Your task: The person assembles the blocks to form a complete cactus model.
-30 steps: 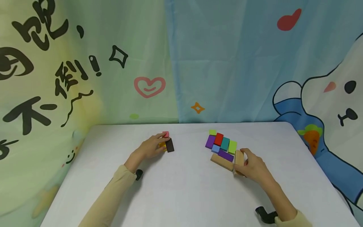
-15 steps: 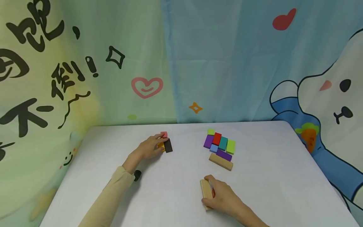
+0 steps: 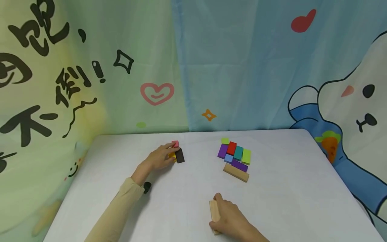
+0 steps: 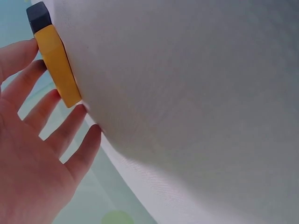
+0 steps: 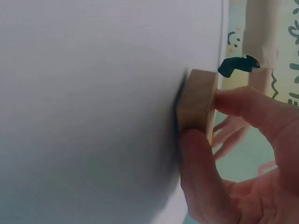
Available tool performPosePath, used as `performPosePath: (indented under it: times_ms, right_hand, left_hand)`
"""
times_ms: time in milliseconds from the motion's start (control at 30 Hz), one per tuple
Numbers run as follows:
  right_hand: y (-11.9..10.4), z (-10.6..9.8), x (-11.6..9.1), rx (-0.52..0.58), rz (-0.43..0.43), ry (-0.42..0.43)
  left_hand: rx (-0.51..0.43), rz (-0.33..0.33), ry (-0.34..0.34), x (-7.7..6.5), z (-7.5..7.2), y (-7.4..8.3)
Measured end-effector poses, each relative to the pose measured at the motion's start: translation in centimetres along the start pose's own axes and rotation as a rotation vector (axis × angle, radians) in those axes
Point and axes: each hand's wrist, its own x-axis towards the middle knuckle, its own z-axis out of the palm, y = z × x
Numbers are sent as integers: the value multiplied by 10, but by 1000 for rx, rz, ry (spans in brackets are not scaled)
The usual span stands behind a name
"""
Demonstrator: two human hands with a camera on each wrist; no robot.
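Near the table's front, my right hand grips a plain wooden block by its two ends, thumb and finger apart. The right wrist view shows the same block between the fingertips, close over the white surface. My left hand rests at a small group at the back left: a pink block, a yellow block and a dark block. Its fingers reach loosely over them. In the left wrist view those fingers lie spread along the yellow block, touching its side.
A cluster stands at the back right: purple, red, teal, blue and lime blocks, with another wooden block along its front. The white table ends at a printed curtain behind.
My right hand has taken a wooden block from the right end of the cluster and carried it left and toward the front. My left hand has stayed at the small group.
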Motion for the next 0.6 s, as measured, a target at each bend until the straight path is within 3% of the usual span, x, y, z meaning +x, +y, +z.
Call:
performPosePath:
  times_ms: [233,400,500,600]
  right_hand:
    - [-1,-3,2,-52,24,14]
    - [4,-34,16,-168,42,231]
    - [19,-60,28,-244,7,402]
    - [38,-79,38,-279,12,486]
  left_hand:
    - [6,-11,0,-1,-1,-1]
    - [7,-10,-2,1,-1,-1]
    - [-1,-18,-3,1,0,-2]
    - [-1,-24,-7,2,2,-4]
